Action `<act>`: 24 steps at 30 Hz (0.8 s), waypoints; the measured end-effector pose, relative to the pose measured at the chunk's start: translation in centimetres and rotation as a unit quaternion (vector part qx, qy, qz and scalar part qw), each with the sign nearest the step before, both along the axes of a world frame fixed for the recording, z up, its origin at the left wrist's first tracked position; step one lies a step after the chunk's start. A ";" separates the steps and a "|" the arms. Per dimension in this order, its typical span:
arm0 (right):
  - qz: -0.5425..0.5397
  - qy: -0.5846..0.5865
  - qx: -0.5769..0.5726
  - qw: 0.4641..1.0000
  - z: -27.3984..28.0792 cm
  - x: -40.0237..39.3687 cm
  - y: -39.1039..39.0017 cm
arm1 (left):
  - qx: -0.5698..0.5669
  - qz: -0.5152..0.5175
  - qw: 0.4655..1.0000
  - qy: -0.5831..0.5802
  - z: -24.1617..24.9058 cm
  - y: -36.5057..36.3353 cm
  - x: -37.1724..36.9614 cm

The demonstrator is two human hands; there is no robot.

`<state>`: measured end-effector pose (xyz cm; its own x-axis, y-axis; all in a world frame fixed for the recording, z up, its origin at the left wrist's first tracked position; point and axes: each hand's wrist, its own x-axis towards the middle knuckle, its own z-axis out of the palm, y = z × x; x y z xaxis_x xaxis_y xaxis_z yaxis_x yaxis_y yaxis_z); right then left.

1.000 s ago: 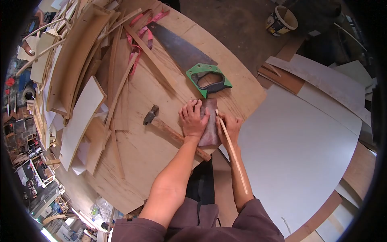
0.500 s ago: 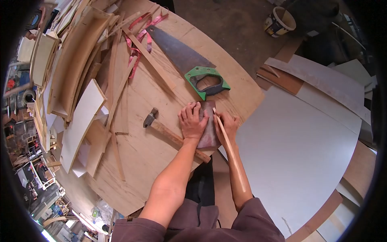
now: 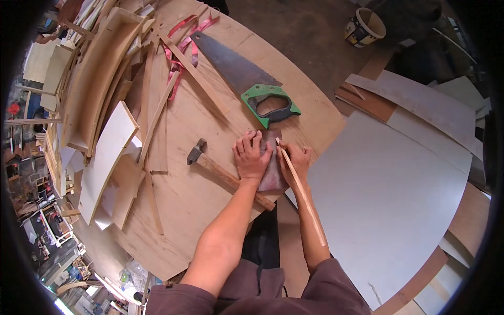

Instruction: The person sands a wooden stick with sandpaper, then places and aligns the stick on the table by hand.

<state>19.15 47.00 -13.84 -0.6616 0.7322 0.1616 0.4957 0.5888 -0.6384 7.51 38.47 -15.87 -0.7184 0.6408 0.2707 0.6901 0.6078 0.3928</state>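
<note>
My left hand (image 3: 251, 156) lies with fingers stretched out, pressing on the left edge of a worn brownish-purple sheet of sandpaper (image 3: 271, 176) on the wooden tabletop (image 3: 189, 210). In my right hand (image 3: 297, 159), closed, is a thin wooden stick (image 3: 301, 186). Its front tip sits at the right side of the sandpaper, and the rest runs back along my forearm. A hammer (image 3: 223, 174) with a wooden handle lies to the left, its handle passing under my left wrist. Just beyond my hands rests a handsaw (image 3: 247, 79) with a green and black handle.
Wood strips (image 3: 197, 79) and a red ribbon (image 3: 175, 86) lie at the table's far side. Stacked panels and offcuts (image 3: 107, 163) fill the left. A large white board (image 3: 388, 205) stretches out on the right. A bucket (image 3: 365, 27) stands on the floor beyond.
The stick in my right hand has shifted slightly, its rear end swinging a little to the right. My left hand has stayed in place on the sandpaper.
</note>
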 end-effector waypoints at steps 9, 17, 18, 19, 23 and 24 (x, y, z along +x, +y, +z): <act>-0.009 -0.024 -0.002 1.000 0.6 4.2 -3.4 | 0.009 0.009 1.000 0.001 -0.1 0.2 0.2; -0.010 -0.009 -0.005 1.000 0.7 0.3 -0.3 | 0.005 0.006 1.000 0.008 0.0 0.2 0.1; -0.013 -0.009 -0.001 1.000 0.5 1.2 -1.1 | 0.006 0.006 1.000 0.006 0.0 0.2 0.1; -0.012 -0.011 0.000 1.000 0.5 2.2 -2.1 | 0.003 0.006 1.000 0.011 0.0 0.2 0.2; -0.025 -0.042 -0.042 0.998 0.6 4.9 -4.6 | 0.002 0.012 1.000 0.016 -0.1 0.3 0.1; -0.026 -0.034 -0.022 0.999 0.7 4.6 -4.4 | 0.002 0.012 1.000 0.016 -0.1 0.3 0.1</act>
